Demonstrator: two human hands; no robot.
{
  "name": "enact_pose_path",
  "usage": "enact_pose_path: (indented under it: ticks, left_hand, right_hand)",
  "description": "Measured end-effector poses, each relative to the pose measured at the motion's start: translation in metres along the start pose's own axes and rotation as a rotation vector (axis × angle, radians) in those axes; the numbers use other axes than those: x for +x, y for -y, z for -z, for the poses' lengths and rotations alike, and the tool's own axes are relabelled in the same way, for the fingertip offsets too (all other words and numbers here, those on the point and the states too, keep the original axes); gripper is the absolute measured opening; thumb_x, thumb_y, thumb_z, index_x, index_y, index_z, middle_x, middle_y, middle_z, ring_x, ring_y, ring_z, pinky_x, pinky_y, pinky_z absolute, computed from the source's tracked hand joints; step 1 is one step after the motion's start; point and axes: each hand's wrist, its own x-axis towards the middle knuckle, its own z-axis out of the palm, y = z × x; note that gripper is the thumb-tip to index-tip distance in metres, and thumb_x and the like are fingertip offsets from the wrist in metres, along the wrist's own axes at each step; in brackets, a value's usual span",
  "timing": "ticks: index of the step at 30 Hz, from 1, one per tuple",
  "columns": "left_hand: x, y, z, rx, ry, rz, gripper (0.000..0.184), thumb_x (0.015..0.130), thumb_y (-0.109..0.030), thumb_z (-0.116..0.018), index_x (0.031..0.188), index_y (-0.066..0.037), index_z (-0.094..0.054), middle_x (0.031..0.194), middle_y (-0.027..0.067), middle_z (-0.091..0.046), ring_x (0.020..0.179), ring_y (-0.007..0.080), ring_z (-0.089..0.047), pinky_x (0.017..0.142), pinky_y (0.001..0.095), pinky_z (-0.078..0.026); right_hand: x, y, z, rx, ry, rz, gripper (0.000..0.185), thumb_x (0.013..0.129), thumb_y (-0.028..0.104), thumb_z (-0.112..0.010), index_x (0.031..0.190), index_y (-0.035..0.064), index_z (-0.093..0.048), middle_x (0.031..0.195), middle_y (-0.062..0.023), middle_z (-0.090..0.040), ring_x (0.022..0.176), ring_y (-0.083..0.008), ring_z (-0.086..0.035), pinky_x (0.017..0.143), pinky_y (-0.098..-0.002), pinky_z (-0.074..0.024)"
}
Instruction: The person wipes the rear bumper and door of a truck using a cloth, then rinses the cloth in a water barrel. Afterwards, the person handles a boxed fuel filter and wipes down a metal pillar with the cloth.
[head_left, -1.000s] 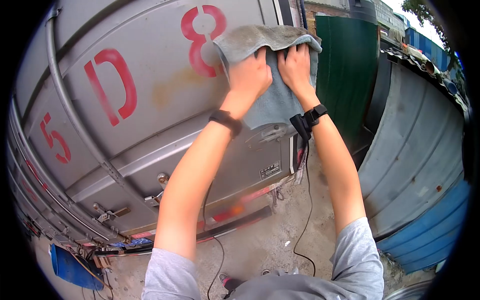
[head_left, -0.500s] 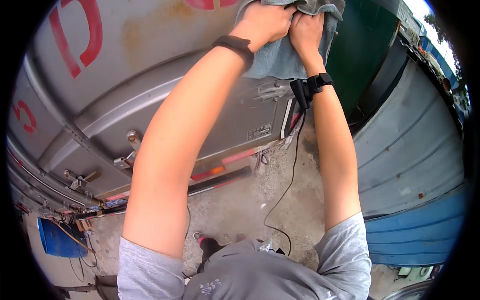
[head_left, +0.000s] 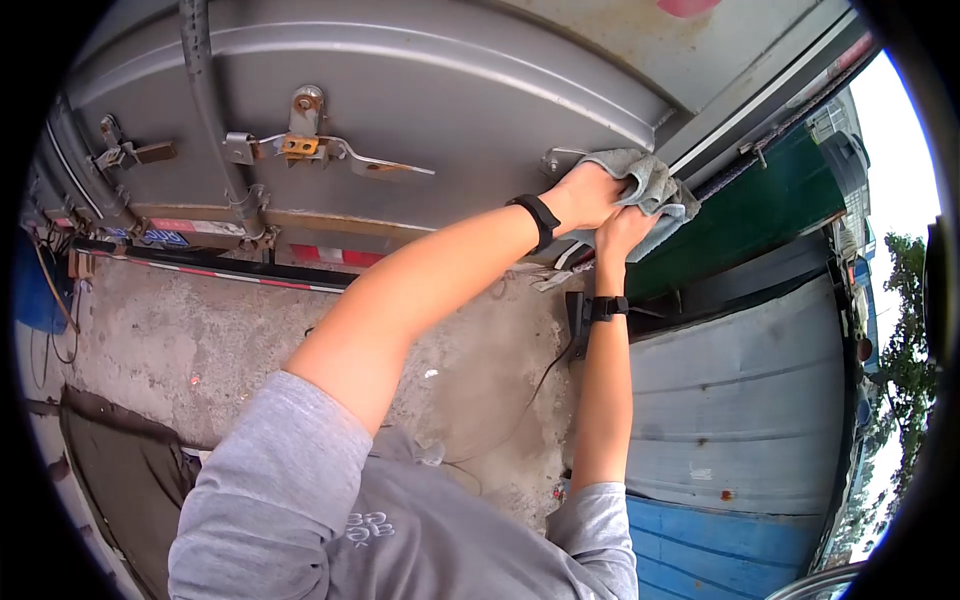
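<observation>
A grey-blue towel [head_left: 655, 183] lies bunched against the right-hand edge of a grey metal truck door [head_left: 470, 110]. My left hand [head_left: 590, 196] is closed on its left side, with the fingertips partly hidden in the folds. Just below and to the right, my right hand [head_left: 624, 232] grips the cloth too, close against the left hand. A loose flap of towel hangs beside the right wrist. Near the left hand sits a small metal fitting [head_left: 563, 160] on the door. Each wrist wears a black band.
A rusty latch handle [head_left: 305, 146] and a vertical locking bar [head_left: 205, 110] stick out from the door. A dark green panel [head_left: 745, 215] and corrugated metal sheets [head_left: 740, 385] stand on the right. A thin cable [head_left: 530, 405] hangs from my right wrist to the concrete floor [head_left: 250, 345].
My view has turned rightward. Both hands, still on the towel, have moved from high on the door to its right edge, and the towel is more bunched than before.
</observation>
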Motion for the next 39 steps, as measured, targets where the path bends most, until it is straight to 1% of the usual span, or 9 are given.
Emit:
enact_pose_path:
  ticks: [2,10,11,14,18,22,30,36,39]
  left_hand:
    - [-0.011,0.006,-0.013,0.161,-0.076,-0.141,0.046,0.087,-0.025,-0.053,0.127,-0.003,-0.059,0.124,0.0157,-0.064,0.124,0.033,-0.055,0.109,0.0463,-0.039]
    - [-0.051,0.0,0.059,0.178,-0.118,0.103,0.033,0.082,-0.013,-0.058,0.114,-0.002,-0.061,0.111,0.0156,-0.065,0.103,0.0322,-0.064,0.087,0.0423,-0.052]
    - [-0.056,0.001,0.074,0.147,0.147,0.234,0.032,0.083,-0.01,-0.058,0.113,0.0,-0.059,0.109,0.0184,-0.065,0.091,0.035,-0.066,0.075,0.0447,-0.056]
    - [-0.066,-0.009,0.122,0.073,0.138,0.541,0.037,0.082,-0.009,-0.06,0.117,0.003,-0.058,0.117,0.019,-0.062,0.087,0.0335,-0.068,0.083,0.0436,-0.055]
    - [-0.091,0.012,0.149,0.406,-0.358,0.368,0.036,0.083,-0.006,-0.058,0.116,0.006,-0.057,0.112,0.0239,-0.059,0.104,0.0398,-0.059,0.091,0.049,-0.048]
    - [-0.106,0.022,0.168,0.272,-0.187,0.508,0.048,0.082,0.006,-0.053,0.13,0.009,-0.05,0.126,0.0308,-0.053,0.119,0.0499,-0.048,0.103,0.0533,-0.041]
    - [-0.138,-0.001,0.134,0.206,0.088,0.564,0.06,0.074,0.008,-0.057,0.132,0.014,-0.046,0.133,0.033,-0.048,0.125,0.0504,-0.045,0.108,0.0538,-0.038]
    - [-0.18,-0.025,0.096,0.364,0.308,0.511,0.064,0.074,0.003,-0.058,0.135,0.012,-0.046,0.141,0.0308,-0.045,0.134,0.0444,-0.041,0.117,0.0672,-0.012]
    - [-0.178,-0.032,0.091,0.065,0.27,0.646,0.062,0.08,0.004,-0.054,0.14,0.011,-0.041,0.142,0.0335,-0.042,0.133,0.0501,-0.039,0.115,0.0557,-0.028]
  right_hand:
    - [-0.005,0.006,-0.001,0.088,0.021,-0.004,0.047,0.097,0.016,-0.053,0.139,-0.0041,-0.048,0.143,-0.0246,-0.049,0.132,-0.0439,-0.042,0.112,-0.0492,-0.0304]
    - [-0.001,0.064,-0.011,0.141,0.026,0.185,0.047,0.091,0.017,-0.062,0.133,-0.0028,-0.054,0.135,-0.0239,-0.055,0.124,-0.0451,-0.05,0.105,-0.0513,-0.0372]
    - [0.005,0.079,-0.016,0.215,0.004,0.181,0.045,0.089,0.016,-0.063,0.13,-0.0022,-0.057,0.133,-0.0228,-0.057,0.122,-0.0441,-0.051,0.103,-0.0525,-0.0374]
    - [0.024,0.122,-0.031,0.327,-0.045,0.345,0.045,0.086,0.015,-0.066,0.128,-0.0003,-0.059,0.13,-0.0208,-0.059,0.121,-0.0424,-0.053,0.105,-0.0533,-0.0363]
    - [0.046,0.185,-0.037,0.312,-0.043,0.403,0.042,0.077,0.016,-0.071,0.116,0.0014,-0.066,0.118,-0.0193,-0.063,0.115,-0.0408,-0.055,0.107,-0.0538,-0.0342]
    - [0.033,0.206,-0.065,0.374,-0.025,0.376,0.041,0.073,0.015,-0.072,0.11,0.0,-0.067,0.111,-0.0194,-0.063,0.108,-0.0396,-0.056,0.1,-0.0523,-0.0396]
    - [-0.06,0.187,-0.098,0.371,-0.022,0.154,0.042,0.083,0.022,-0.063,0.121,0.0026,-0.064,0.122,-0.0183,-0.061,0.114,-0.0387,-0.056,0.097,-0.0547,-0.0397]
    - [-0.152,0.156,-0.088,0.413,0.163,0.125,0.038,0.084,0.021,-0.061,0.117,0.0033,-0.066,0.115,-0.0175,-0.063,0.104,-0.0381,-0.058,0.089,-0.0521,-0.0432]
    - [-0.156,0.136,-0.076,0.367,0.218,0.132,0.03,0.081,0.017,-0.062,0.107,0.0017,-0.067,0.105,-0.0187,-0.063,0.094,-0.0389,-0.058,0.081,-0.0498,-0.0452]
